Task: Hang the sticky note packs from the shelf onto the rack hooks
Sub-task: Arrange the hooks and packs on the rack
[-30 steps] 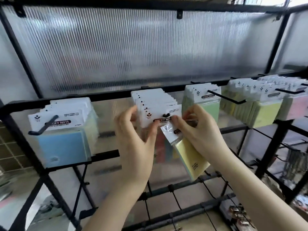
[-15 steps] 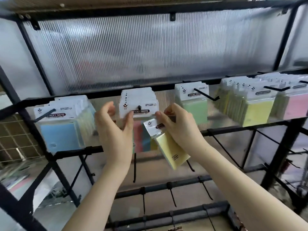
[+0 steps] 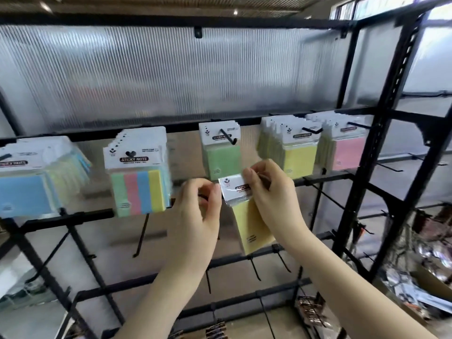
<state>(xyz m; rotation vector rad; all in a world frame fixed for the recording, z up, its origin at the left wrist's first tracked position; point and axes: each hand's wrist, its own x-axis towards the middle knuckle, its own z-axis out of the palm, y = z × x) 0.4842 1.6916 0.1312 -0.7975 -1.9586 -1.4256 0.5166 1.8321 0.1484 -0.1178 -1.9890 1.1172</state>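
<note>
At frame centre, the right hand (image 3: 271, 192) pinched a yellow pack (image 3: 252, 226); the left hand (image 3: 198, 211) curled beside it, its grip unclear.

I have both forearms reaching up and forward, hands close together at the yellow pack (image 3: 254, 226). My right hand (image 3: 271, 192) pinches its white header card from the right; my left hand (image 3: 198, 206), fingers curled, sits just left of it.

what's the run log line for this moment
right hand: holds yellow pack | left hand: beside its header | pack: unhung, below green pack hook
</note>
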